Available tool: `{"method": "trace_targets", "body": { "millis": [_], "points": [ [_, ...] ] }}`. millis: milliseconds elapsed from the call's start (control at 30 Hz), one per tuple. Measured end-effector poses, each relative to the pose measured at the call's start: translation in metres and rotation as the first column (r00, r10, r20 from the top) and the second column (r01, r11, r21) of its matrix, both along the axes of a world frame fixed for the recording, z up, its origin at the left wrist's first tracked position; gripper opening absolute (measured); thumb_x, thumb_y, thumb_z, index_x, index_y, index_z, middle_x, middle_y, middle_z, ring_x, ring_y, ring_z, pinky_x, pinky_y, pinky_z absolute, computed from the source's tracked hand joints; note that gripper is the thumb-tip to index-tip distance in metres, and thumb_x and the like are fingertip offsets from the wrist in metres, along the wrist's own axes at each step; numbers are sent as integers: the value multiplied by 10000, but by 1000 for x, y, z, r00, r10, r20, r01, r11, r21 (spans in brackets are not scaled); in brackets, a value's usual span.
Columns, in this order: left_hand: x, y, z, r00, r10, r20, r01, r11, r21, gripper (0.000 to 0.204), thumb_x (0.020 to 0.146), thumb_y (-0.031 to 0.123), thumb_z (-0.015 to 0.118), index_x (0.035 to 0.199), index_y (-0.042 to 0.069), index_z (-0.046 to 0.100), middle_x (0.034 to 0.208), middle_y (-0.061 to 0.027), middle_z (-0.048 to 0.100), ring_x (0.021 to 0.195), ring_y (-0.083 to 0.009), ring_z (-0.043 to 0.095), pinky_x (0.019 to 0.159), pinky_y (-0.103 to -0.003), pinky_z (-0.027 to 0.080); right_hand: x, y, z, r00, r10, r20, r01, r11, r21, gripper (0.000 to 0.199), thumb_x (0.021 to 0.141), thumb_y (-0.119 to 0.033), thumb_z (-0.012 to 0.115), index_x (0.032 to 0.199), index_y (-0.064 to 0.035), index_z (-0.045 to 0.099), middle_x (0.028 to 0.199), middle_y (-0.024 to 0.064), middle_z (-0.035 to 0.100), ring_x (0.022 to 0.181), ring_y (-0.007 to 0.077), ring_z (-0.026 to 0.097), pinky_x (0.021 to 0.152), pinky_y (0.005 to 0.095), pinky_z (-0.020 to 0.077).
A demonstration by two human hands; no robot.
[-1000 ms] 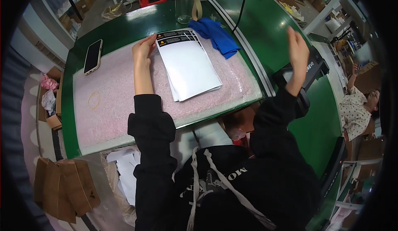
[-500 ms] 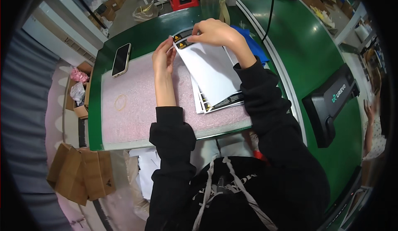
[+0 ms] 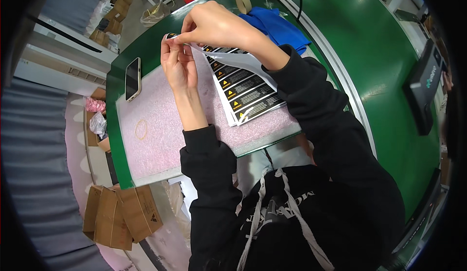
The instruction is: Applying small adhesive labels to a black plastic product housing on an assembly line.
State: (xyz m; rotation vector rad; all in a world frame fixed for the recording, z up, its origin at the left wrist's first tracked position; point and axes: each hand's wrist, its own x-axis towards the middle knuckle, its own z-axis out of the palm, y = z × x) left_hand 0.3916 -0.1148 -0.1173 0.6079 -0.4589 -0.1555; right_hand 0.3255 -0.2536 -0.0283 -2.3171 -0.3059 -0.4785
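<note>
Both hands were up over the pink foam mat (image 3: 160,135): left hand (image 3: 177,64) and right hand (image 3: 214,25) pinched one small black-and-yellow sticker (image 3: 171,36) peeled off the glossy white label sheet (image 3: 243,83).

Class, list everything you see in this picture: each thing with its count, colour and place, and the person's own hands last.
Label sheets: a stack, black and yellow labels on white, on the foam mat.
Foam mat: one, pink, covering the green table.
Rubber band: one, tan, on the mat's left part.
Phone: one, dark screen, near the table's left edge.
Cloth: one, blue, beyond the sheets.
Cardboard boxes: several, brown, on the floor at left.
Left hand: pinching a small label.
Right hand: pinching the same label.
</note>
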Motion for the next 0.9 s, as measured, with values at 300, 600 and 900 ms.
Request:
{"method": "trace_targets", "body": {
  "millis": [300, 600, 900],
  "points": [
    [-14, 12, 20, 966, -8, 258, -25, 992, 124, 113, 918, 88, 588, 1003, 56, 520, 853, -20, 598, 716, -67, 562, 532, -192, 409, -17, -8, 16, 933, 264, -243, -171, 923, 344, 349, 797, -262, 681, 867, 80, 670, 724, 115, 678, 649, 140, 675, 616, 222, 535],
    [-26, 19, 35, 934, 5, 358, -93, 969, 229, 156, 906, 158, 618, 974, 53, 524, 752, -23, 609, 621, -106, 603, 566, -192, 466, -27, -6, 23, 856, 446, -262, -260, 808, 528, 323, 838, -232, 627, 824, 89, 664, 726, 114, 677, 655, 146, 676, 615, 232, 539],
    [-22, 22, 29, 944, -35, 329, -26, 983, 180, 182, 918, 159, 599, 1004, 12, 532, 883, -62, 610, 777, -119, 604, 728, -232, 488, -31, 10, 17, 992, 97, 80, -92, 994, -62, 294, 877, -175, 538, 830, 94, 648, 690, 144, 666, 619, 156, 668, 588, 267, 530]
  ]
}}
